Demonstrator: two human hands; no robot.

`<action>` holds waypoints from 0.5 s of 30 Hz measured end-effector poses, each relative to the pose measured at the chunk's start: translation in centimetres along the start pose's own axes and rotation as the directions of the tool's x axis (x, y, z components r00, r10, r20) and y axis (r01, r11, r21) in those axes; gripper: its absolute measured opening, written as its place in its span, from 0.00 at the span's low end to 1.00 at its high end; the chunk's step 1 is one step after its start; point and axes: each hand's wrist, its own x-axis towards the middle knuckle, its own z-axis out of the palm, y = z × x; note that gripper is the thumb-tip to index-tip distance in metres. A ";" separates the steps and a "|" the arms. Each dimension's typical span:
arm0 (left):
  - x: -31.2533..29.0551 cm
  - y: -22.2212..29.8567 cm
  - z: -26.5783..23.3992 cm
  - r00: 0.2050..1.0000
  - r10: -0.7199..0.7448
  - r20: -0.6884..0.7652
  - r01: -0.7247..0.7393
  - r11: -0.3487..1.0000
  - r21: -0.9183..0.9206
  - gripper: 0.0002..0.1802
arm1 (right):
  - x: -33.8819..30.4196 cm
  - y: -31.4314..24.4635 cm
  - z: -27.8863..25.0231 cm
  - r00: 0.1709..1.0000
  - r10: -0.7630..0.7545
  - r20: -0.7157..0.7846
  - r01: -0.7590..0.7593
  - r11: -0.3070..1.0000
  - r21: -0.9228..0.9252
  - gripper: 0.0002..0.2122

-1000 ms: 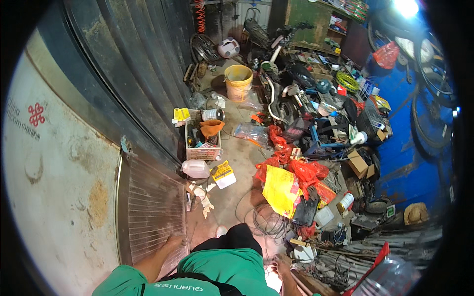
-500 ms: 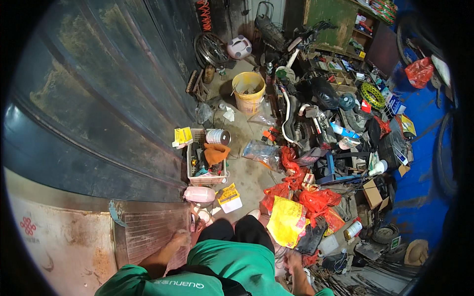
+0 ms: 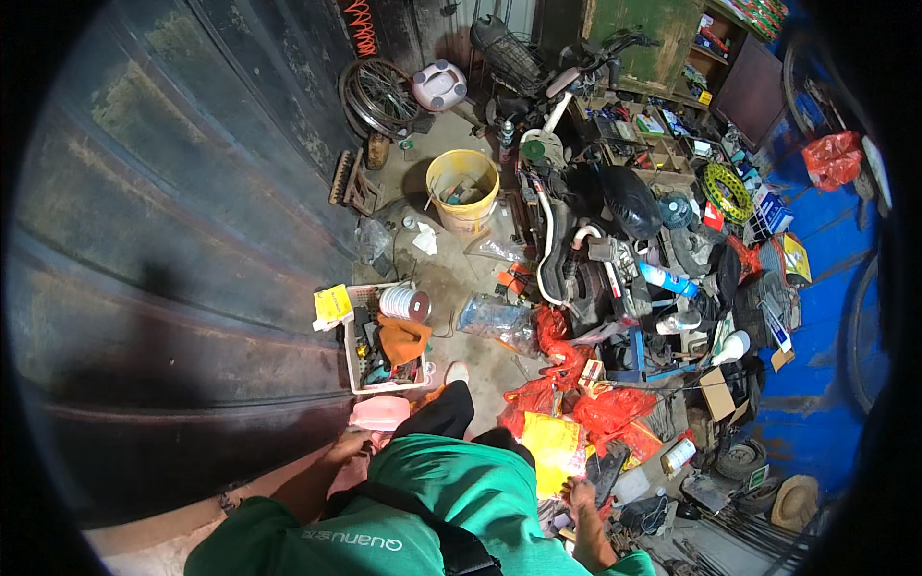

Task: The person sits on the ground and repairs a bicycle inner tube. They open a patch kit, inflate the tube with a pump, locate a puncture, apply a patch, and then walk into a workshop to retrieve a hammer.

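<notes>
My left hand (image 3: pixel 350 444) hangs beside my thigh with loosely bent fingers and nothing visible in it; a pink plastic jug (image 3: pixel 380 413) lies just ahead of it. My right hand (image 3: pixel 579 494) is low at my other side, fingers loose and apart, next to the lower edge of a yellow plastic bag (image 3: pixel 554 447). Whether it touches the bag I cannot tell. One shoe (image 3: pixel 457 372) shows ahead of my dark trousers. Beyond the jug stands a white basket (image 3: pixel 389 386) holding tools, an orange cloth (image 3: pixel 403 340) and a spool-like cylinder (image 3: pixel 404 303).
A yellow bucket (image 3: pixel 463 192) stands ahead on the concrete floor. Red plastic bags (image 3: pixel 615 413), a blue spray can (image 3: pixel 668 279) and bike parts crowd the right side. A dark metal wall (image 3: pixel 192 288) runs along the left. Wheels (image 3: pixel 379 98) lean at the back.
My body has moved forward, one foot stepping ahead toward the basket. The yellow-and-white packet near the jug is now out of sight. My right hand has come up beside the yellow bag.
</notes>
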 end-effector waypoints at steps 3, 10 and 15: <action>6.7 4.2 -3.3 0.977 0.214 0.005 -0.213 0.972 -0.097 0.12 | 2.5 2.4 0.0 0.991 0.122 0.059 -0.124 0.992 0.032 0.03; 7.2 32.5 -1.0 0.958 0.285 -0.037 -0.283 0.958 0.043 0.12 | 1.9 -2.4 7.2 0.994 0.053 -0.092 -0.048 0.997 0.053 0.09; 9.2 42.4 3.0 0.934 0.353 0.052 -0.356 0.932 0.073 0.14 | 3.1 -10.4 11.6 0.991 0.027 -0.132 -0.012 0.993 0.117 0.09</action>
